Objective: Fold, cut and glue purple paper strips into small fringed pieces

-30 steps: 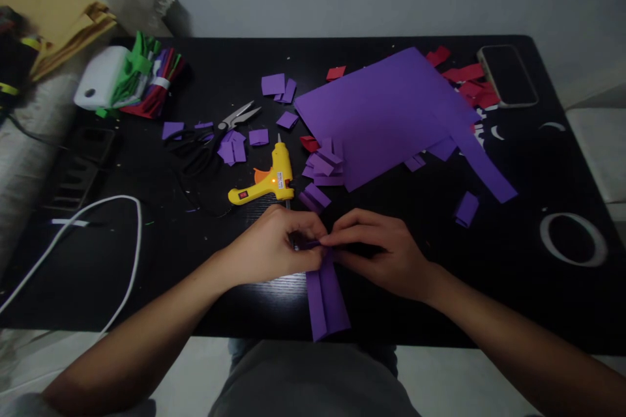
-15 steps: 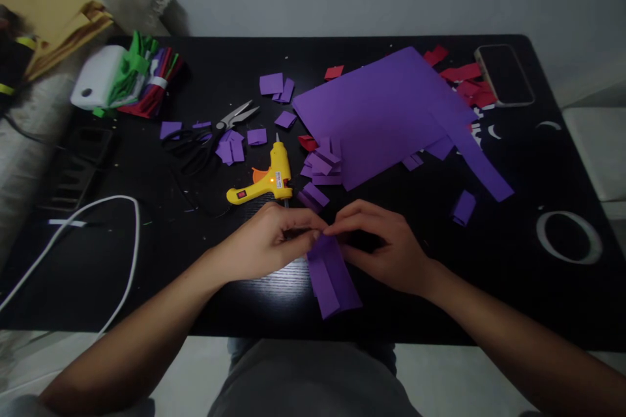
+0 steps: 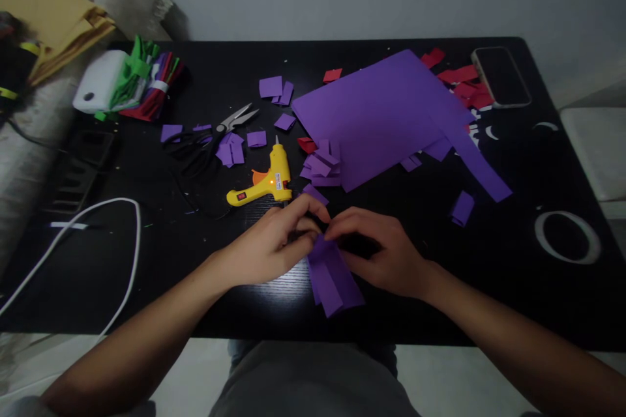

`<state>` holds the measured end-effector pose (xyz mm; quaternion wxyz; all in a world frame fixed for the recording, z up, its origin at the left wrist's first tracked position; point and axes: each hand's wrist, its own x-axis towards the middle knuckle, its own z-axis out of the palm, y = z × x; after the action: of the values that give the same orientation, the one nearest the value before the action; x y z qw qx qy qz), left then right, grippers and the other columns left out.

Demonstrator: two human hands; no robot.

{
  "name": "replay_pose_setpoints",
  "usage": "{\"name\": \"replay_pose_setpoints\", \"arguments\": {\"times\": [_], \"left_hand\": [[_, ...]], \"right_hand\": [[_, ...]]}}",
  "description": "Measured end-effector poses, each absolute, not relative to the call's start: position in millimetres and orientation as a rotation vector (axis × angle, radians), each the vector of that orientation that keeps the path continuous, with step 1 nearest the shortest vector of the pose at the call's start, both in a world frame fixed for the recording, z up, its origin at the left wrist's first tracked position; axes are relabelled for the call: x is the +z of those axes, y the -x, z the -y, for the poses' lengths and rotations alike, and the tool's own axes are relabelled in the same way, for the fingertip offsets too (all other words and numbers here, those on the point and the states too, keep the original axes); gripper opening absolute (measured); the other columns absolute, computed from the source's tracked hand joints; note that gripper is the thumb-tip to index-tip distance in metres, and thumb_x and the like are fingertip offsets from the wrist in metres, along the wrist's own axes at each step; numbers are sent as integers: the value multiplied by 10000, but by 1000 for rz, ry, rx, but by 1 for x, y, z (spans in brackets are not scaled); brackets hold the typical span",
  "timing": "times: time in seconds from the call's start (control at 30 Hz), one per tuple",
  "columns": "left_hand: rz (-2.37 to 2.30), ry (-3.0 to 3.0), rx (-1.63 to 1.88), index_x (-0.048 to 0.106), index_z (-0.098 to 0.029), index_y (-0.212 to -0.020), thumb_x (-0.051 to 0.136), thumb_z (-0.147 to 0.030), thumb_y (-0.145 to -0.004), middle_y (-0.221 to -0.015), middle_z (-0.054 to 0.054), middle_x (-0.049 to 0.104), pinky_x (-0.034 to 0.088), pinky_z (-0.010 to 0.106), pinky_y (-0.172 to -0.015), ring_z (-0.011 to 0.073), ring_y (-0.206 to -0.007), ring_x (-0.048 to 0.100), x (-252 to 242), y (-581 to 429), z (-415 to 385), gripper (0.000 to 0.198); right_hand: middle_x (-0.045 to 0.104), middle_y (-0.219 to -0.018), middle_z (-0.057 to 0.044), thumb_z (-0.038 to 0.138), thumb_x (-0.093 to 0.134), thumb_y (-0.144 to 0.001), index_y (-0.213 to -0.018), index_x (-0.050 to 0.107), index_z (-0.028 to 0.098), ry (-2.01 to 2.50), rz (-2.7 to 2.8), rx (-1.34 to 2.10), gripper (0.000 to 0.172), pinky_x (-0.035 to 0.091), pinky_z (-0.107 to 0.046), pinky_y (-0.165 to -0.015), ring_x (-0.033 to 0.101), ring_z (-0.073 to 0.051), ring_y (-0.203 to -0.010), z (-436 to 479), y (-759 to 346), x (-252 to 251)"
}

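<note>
On my feed, left grip [image 3: 267, 251] and right grip [image 3: 384, 249] pinch the far end of the purple strip [image 3: 328, 283], over the counter's [image 3: 415, 322] near side. Lengthwise folds look made; the far end seems unfinished.

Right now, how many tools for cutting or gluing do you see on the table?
2: open scissors, and to their right a yellow glue gun, just beyond the left hand. More may be hidden under the large purple sheet.

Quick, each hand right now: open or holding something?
Left hand: curled at the folded purple paper, grip unclear.
Right hand: closed, holding the folded purple paper's upper end.
</note>
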<state>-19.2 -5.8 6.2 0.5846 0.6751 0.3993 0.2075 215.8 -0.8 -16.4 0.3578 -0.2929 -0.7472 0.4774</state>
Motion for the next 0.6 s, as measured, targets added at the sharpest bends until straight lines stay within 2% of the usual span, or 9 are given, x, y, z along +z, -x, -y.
{"name": "replay_pose_setpoints", "arguments": {"times": [0.13,0.27,0.4,0.6], "left_hand": [[-936,-1686,535,552,-197,-1249,472,-53,-969,-833,-28,690,465,247,-674,114,-699,618,7,21,4,325],[-959,-1899,829,683,-189,-1089,534,8,-894,-1009,35,709,525,293,-818,161,-920,678,10,24,2,314],[-804,-1981,897,756,-185,-1079,513,63,-846,-1079,66,668,544,312,-861,177,-989,671,14,24,1,418],[-727,-2016,781,781,-181,-1144,496,82,-815,-1121,79,635,540,328,-918,188,-1058,636,15,20,4,509]], "right_hand": [[739,-935,-36,78,714,-870,-991,710,197,799,1912,1275,170,576,-259,-762,727,-147,-834,1,-218,-17],[738,-933,-53,189,741,-853,-974,697,195,804,1893,1399,129,567,-273,-724,723,-165,-808,-2,-222,-14],[753,-970,-91,345,742,-866,-1028,717,177,723,1938,1406,234,562,-314,-743,731,-202,-847,-5,-224,-11],[729,-896,-82,245,708,-861,-958,715,159,767,1949,1317,130,532,-309,-684,693,-186,-767,-3,-220,-12]]}}
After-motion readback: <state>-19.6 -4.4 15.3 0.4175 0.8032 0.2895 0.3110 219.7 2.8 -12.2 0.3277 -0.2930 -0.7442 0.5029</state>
